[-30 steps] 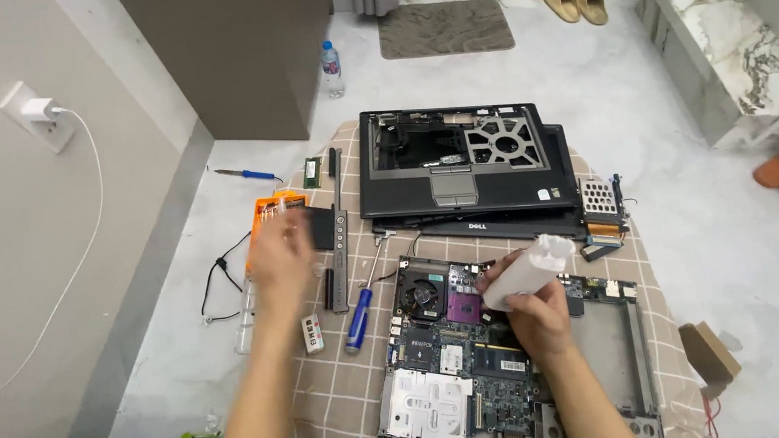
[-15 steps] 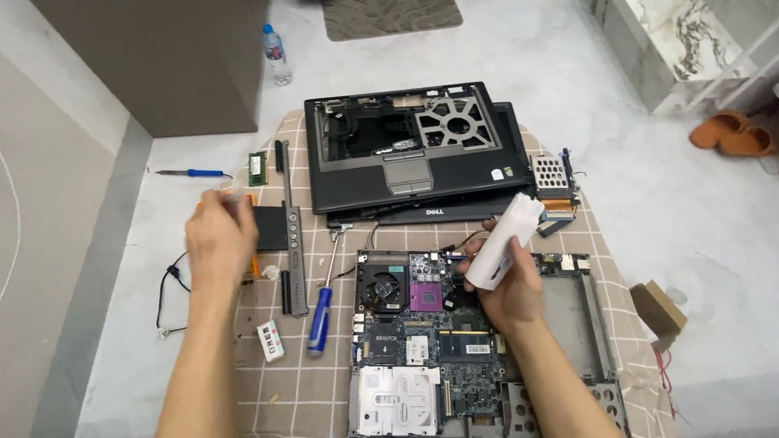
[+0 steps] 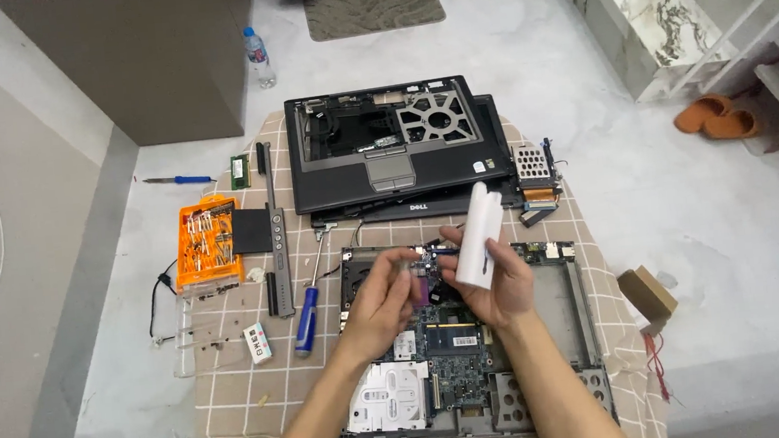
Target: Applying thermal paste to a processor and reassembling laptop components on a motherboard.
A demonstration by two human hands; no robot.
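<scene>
Since earlier frame, left hand (image 3: pixel 379 297) moved in from orange bit case (image 3: pixel 207 241) side; fingers now curled together over motherboard (image 3: pixel 437 337), whether pinching anything, cannot tell. Blue screwdriver (image 3: pixel 304 309) lies left of those fingers. Right hand (image 3: pixel 499 285) clamped around white tube (image 3: pixel 477 237), tube upright, just right of left fingertips. Tube likely light, smooth, somewhat slippery; best gripped mid-body. Laptop palmrest (image 3: pixel 383 149) beyond fingers.

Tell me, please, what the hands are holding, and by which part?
The right hand grips a white tube by its lower end; the left hand seems empty.
</scene>
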